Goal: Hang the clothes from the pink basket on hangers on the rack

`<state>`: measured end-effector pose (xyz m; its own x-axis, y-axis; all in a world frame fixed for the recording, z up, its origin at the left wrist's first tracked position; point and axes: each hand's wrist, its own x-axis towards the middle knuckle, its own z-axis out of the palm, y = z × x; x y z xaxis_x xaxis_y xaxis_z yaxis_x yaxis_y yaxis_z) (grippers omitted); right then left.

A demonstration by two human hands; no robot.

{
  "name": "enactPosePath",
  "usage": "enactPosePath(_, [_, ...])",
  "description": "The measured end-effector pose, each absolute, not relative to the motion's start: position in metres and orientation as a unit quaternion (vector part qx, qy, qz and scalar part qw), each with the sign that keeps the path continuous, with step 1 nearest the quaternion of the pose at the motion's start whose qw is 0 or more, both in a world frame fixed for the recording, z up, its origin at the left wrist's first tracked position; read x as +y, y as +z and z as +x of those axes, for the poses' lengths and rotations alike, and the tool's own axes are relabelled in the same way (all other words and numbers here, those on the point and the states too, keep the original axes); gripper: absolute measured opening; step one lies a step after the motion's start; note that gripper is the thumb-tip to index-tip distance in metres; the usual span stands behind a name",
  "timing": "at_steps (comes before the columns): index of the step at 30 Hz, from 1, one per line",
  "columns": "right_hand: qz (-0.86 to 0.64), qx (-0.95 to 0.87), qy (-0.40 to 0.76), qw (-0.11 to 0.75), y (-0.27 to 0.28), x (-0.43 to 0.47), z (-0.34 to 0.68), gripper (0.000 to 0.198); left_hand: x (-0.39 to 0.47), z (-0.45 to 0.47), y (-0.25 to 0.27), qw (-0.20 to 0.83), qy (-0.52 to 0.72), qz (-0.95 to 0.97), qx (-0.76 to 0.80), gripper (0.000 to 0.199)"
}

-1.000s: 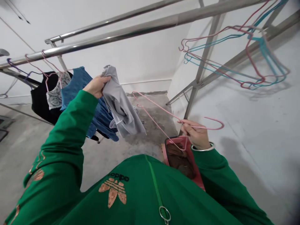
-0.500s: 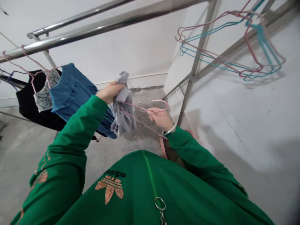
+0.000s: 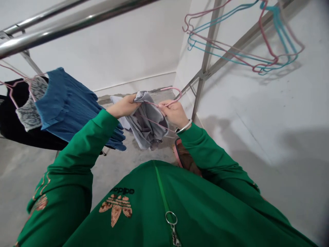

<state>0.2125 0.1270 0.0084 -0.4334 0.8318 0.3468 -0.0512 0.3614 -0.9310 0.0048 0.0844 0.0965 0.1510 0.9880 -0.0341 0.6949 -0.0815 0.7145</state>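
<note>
At the centre of the view, in front of the wearer's chest: one grey garment [image 3: 146, 130], crumpled, hanging in loose folds above the concrete floor [image 3: 108, 185].

Left hand [image 3: 124, 106]: closed on the upper edge of the grey garment, fingers narrow over the cloth.

Right hand [image 3: 174, 111]: closed on the neck of one pink hanger [image 3: 172, 87], just below the hook; a pale bangle [image 3: 185, 127] rings the wrist.

Pink hanger: hook uppermost, wires running leftward onto the grey cloth — the far end is lost among the folds, and whether it sits inside cannot be told.

To the left, side by side below the front metal rail [image 3: 77, 25]: one blue garment [image 3: 68, 103], pleated; one patterned grey-and-white garment [image 3: 27, 118]; one black garment [image 3: 10, 120]. Pink wire shows at their necklines.

Upper right, well apart from both hands: a cluster of wire hangers, teal [image 3: 280, 27] and reddish pink [image 3: 267, 43], overlapping, bare.

Below the right wrist: one pink basket [image 3: 177, 152], partly hidden by the sleeve, brown cloth [image 3: 189, 161] within.

Worn: one green jacket [image 3: 144, 202], zip with ring pull [image 3: 171, 218].
</note>
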Motion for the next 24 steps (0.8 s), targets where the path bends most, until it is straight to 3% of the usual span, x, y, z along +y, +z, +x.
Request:
enactPosePath(7, [-0.283,-0.764,0.358,0.456,0.026,0.161,0.225,0.036,0.097,0.035,0.096,0.200,0.124,0.746,0.623,0.015])
enactPosePath(11, [-0.344,-0.757,0.146,0.536,0.029,0.165,0.241,0.037,0.112,0.032,0.081,0.239,0.208,0.654,0.687,0.016])
enactPosePath(13, [-0.375,-0.740,0.107,0.548,0.012,0.148,0.250,0.032,0.115,0.028,0.081,0.289,0.276,0.591,0.701,0.018])
enactPosePath(18, [-0.380,-0.824,0.263,0.328,-0.089,0.071,0.244,0.026,0.106,0.027,0.108,0.369,0.400,0.487,0.683,0.012])
enactPosePath(20, [-0.409,-0.812,0.392,0.139,-0.133,0.049,0.227,0.025,0.100,0.028,0.119,0.386,0.430,0.475,0.663,0.011])
enactPosePath(22, [-0.429,-0.790,0.428,0.094,-0.166,0.044,0.210,0.027,0.093,0.028,0.128,0.405,0.449,0.475,0.639,0.012])
enactPosePath(24, [-0.451,-0.773,0.431,0.116,-0.187,0.054,0.195,0.039,0.086,0.026,0.133,0.420,0.458,0.482,0.618,0.013])
